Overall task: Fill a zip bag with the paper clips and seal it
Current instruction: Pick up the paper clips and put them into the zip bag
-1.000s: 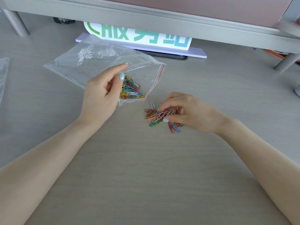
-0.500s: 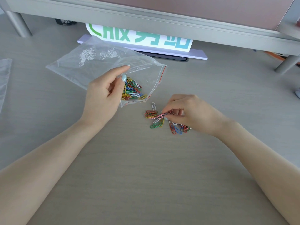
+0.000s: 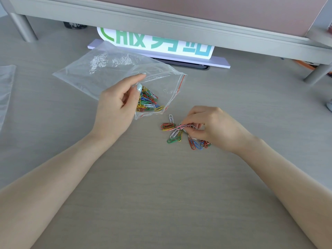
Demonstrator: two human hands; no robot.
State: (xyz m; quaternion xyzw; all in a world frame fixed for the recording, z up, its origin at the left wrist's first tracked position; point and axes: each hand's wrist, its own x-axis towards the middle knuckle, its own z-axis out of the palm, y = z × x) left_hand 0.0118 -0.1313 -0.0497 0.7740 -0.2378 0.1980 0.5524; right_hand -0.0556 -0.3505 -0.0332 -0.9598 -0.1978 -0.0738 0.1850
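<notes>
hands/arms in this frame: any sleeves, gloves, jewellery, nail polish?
Both forearms are bare: no sleeves, gloves, watch or bracelets show. No rings are visible on the left hand or the right hand. The left thumbnail wears pale blue polish; the right hand's nails are hard to make out.

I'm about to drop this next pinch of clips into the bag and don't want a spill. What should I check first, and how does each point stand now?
1. Bag mouth held open: ok, the left hand grips the zip bag at its opening.
2. Clips secured: ok, the right hand pinches several clips.
3. Mouth faces the right hand: ok.
4. Clips in the bag lie away from the opening: not ok, they lie near it.
5. Loose clips left on the table: not ok, some remain.
6. Zip strip undamaged: cannot tell.
</notes>
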